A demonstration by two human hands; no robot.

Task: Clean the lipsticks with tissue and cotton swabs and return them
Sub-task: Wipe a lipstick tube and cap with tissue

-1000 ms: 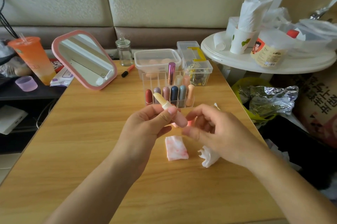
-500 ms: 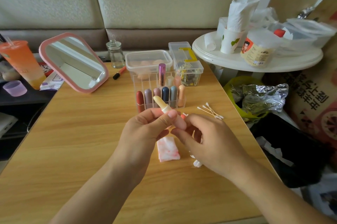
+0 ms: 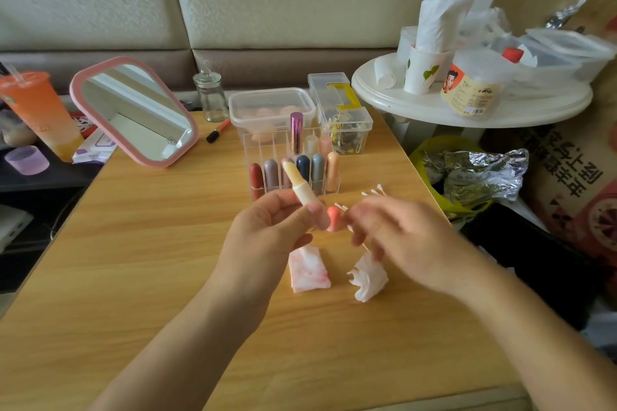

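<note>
My left hand (image 3: 267, 237) grips an uncapped lipstick (image 3: 302, 190) with a pale yellow tip, a white stem and a pink base, tilted up to the left. My right hand (image 3: 400, 237) is blurred just right of the lipstick's base, its fingers curled on what looks like a thin cotton swab (image 3: 364, 246). Loose cotton swabs (image 3: 374, 191) lie on the table behind it. A pink-stained folded tissue (image 3: 309, 272) and a crumpled white tissue (image 3: 367, 278) lie below my hands. The clear organizer (image 3: 257, 146) holds several capped lipsticks.
A wooden table (image 3: 150, 260) carries a pink-framed mirror (image 3: 133, 110), a glass jar (image 3: 208, 96) and two clear plastic boxes (image 3: 272, 106). An orange drink cup (image 3: 38, 110) stands at the left. A white round side table (image 3: 467, 110) with cups and containers is at the right.
My right hand has drawn a little to the right, away from the lipstick's base. My left hand keeps the lipstick in the same tilt.
</note>
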